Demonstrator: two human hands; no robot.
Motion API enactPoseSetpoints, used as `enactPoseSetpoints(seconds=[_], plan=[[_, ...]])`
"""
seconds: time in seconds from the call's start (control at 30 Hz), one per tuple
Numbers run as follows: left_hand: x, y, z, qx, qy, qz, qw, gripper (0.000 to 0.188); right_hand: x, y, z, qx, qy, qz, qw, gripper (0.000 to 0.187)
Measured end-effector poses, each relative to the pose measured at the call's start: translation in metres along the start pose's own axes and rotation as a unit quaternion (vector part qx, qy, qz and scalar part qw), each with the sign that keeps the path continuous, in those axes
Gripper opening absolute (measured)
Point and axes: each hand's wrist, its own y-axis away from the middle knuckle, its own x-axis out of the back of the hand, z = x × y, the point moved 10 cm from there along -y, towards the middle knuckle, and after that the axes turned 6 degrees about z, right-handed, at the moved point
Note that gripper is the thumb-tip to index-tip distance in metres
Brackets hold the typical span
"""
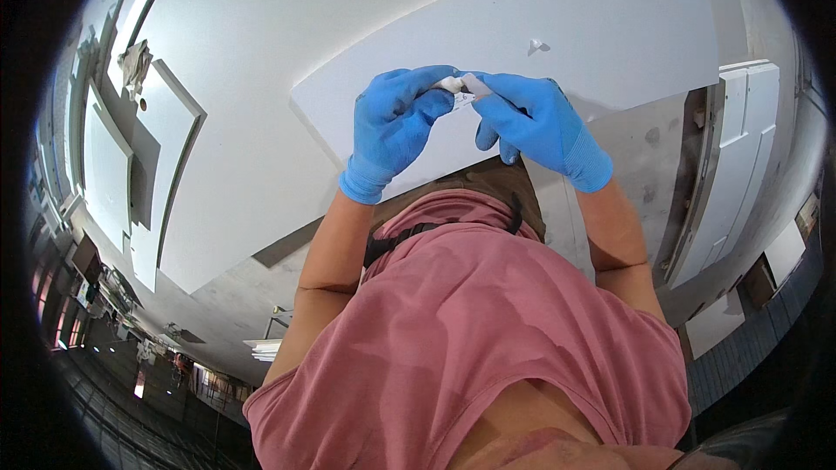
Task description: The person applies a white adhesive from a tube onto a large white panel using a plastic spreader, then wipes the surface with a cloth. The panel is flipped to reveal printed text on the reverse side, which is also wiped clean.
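Observation:
Both my hands wear blue gloves and meet above a white panel [522,26]. My left hand [396,117] is closed, pinching a small white crumpled piece [450,84] between thumb and forefinger. My right hand [531,122] is closed too, its thumb and forefinger on a small pale flat piece [475,85], perhaps paper or a sandpaper scrap. The two pieces touch or nearly touch; whether they are one thing I cannot tell. A little white tag with marks [462,100] shows just below them.
A scrap of white material [539,46] lies on the panel beyond my right hand. More white boards [165,148] stand at the left, with a crumpled rag [135,65] on top. Stacked white door-like panels [736,165] are at the right.

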Motion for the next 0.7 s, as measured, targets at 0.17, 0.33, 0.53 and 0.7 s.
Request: enactPoseSetpoints(seconds=[0.17,0.33,0.53,0.7], plan=[[0.001,0.0,0.001,-0.018,-0.028,0.005,0.999,0.025,0.0,-0.001,0.0,0.004,-0.01,0.011,1.0,0.043],[0.001,0.002,-0.009,0.03,0.014,0.006,0.999,0.024,-0.003,-0.003,0.002,-0.007,-0.023,-0.006,1.0,0.044],[-0.003,0.008,-0.03,0.171,0.201,0.03,0.964,0.023,-0.004,-0.001,0.002,-0.004,-0.078,-0.002,0.997,0.048],[-0.005,0.007,-0.027,0.164,0.186,0.02,0.969,0.023,-0.005,0.001,0.001,-0.024,-0.114,0.004,0.993,0.041]])
